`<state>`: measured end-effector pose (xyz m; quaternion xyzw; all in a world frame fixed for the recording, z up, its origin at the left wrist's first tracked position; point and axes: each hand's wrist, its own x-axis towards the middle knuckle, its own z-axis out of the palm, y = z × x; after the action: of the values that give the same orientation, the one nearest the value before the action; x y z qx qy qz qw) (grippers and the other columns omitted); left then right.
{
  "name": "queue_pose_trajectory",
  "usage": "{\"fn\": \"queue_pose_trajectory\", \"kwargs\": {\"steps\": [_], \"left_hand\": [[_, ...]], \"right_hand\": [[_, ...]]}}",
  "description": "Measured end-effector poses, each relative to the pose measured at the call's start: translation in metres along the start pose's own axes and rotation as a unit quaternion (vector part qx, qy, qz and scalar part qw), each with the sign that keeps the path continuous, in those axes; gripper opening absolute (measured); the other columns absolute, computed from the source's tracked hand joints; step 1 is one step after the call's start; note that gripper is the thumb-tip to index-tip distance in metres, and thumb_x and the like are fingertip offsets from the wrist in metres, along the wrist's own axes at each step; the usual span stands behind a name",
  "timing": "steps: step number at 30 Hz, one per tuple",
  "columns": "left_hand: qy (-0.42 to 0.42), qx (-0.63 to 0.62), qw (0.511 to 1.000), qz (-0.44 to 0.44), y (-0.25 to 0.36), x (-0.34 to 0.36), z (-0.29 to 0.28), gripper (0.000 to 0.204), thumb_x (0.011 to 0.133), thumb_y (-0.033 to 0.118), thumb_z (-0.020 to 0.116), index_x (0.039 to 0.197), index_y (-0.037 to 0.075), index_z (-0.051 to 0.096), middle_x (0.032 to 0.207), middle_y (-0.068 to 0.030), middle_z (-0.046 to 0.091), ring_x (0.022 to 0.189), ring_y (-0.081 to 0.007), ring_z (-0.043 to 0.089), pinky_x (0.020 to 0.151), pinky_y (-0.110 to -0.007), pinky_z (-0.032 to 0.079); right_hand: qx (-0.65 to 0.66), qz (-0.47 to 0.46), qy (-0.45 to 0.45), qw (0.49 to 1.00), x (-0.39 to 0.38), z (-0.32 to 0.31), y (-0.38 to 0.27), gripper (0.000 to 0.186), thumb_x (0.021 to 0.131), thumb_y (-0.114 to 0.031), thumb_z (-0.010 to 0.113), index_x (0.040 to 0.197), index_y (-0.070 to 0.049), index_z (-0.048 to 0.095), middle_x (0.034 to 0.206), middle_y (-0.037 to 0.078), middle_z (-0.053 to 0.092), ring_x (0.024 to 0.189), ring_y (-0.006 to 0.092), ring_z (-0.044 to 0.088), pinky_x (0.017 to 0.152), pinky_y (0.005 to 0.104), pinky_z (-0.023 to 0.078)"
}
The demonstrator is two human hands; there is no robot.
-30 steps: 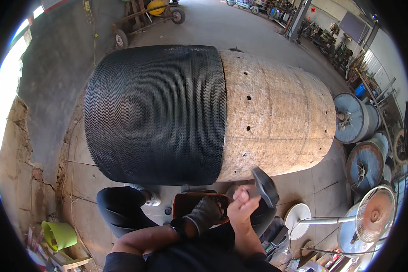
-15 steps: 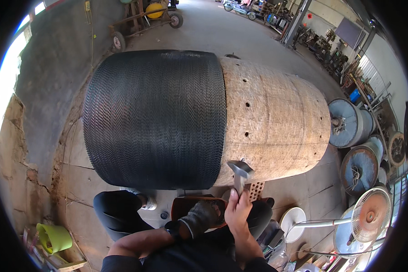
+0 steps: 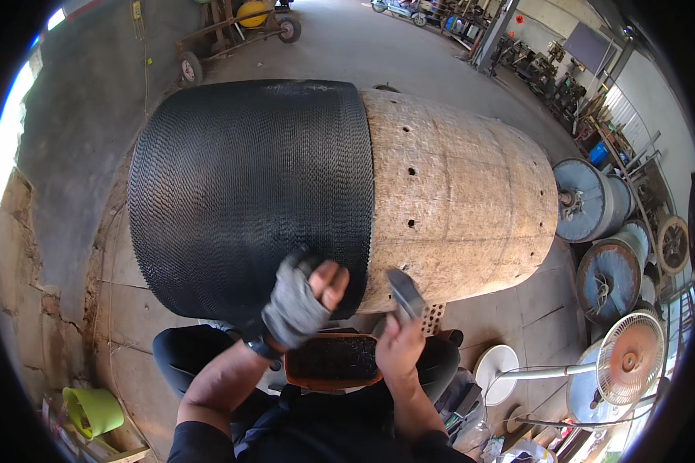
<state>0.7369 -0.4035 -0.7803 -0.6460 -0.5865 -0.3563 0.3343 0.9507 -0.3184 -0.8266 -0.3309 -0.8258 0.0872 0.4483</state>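
A big drum lies crosswise in front of me. Its left part is packed with rows of black metal teeth (image 3: 247,170), while bare pale wood (image 3: 471,193) with several dark holes makes up the right. My left hand (image 3: 295,302), in a grey glove with bare fingertips, is raised by the toothed part's lower right. Its fingers are curled closed; what they hold, if anything, is hidden. My right hand (image 3: 399,349) grips a hammer (image 3: 406,296) near its head, which hangs before the wood's lower left edge. Between my knees stands an orange-rimmed box (image 3: 328,383) with dark contents.
To the right are a fan (image 3: 632,361), a white round stool (image 3: 496,375) and several metal drums (image 3: 610,285). A green bucket (image 3: 93,412) stands at lower left. Behind the drum, a wheeled cart (image 3: 235,35) is by the wall (image 3: 93,116).
My left hand has come up out of the box to the toothed part, its fingers curled. The hammer has turned slightly, staying low by the wood. The whole view has shifted a little.
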Motion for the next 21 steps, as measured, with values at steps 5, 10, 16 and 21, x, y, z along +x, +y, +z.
{"fn": "queue_pose_trajectory", "kwargs": {"steps": [5,10,16,21], "left_hand": [[0.082,0.041,0.995,-0.035,-0.033,0.031,0.008,0.049,0.073,0.004,0.069,0.121,0.010,0.064,0.113,-0.0081,0.057,0.099,-0.0300,0.061,0.091,-0.053,0.049],[0.063,0.055,0.996,-0.039,-0.037,0.032,0.013,0.048,0.074,0.006,0.070,0.122,0.009,0.062,0.114,-0.0093,0.056,0.099,-0.0302,0.061,0.093,-0.054,0.049],[0.048,0.102,0.992,-0.061,-0.037,0.038,0.018,0.044,0.077,0.006,0.068,0.120,0.012,0.062,0.115,-0.0087,0.055,0.103,-0.0297,0.060,0.095,-0.054,0.048],[0.064,0.164,0.982,-0.072,-0.041,0.040,0.032,0.041,0.081,0.008,0.070,0.121,0.013,0.063,0.116,-0.0087,0.054,0.104,-0.0292,0.059,0.092,-0.051,0.048]], "right_hand": [[0.056,0.025,0.023,0.998,0.001,-0.012,-0.009,0.023,0.095,-0.012,0.064,0.108,0.005,0.055,0.080,0.024,0.065,0.067,0.0446,0.065,0.060,0.0476,0.053],[-0.031,0.060,-0.097,0.993,0.005,-0.001,0.002,0.027,0.095,-0.015,0.064,0.111,0.006,0.057,0.081,0.024,0.065,0.066,0.0452,0.064,0.061,0.0474,0.053],[0.163,0.008,0.021,0.986,0.006,-0.024,0.003,0.026,0.091,-0.010,0.062,0.113,0.004,0.064,0.081,0.015,0.065,0.069,0.0379,0.065,0.063,0.0416,0.053],[0.057,0.045,-0.033,0.997,-0.008,0.009,0.041,0.024,0.091,-0.014,0.068,0.103,0.002,0.055,0.079,0.024,0.063,0.069,0.0453,0.062,0.062,0.0523,0.050]]}}
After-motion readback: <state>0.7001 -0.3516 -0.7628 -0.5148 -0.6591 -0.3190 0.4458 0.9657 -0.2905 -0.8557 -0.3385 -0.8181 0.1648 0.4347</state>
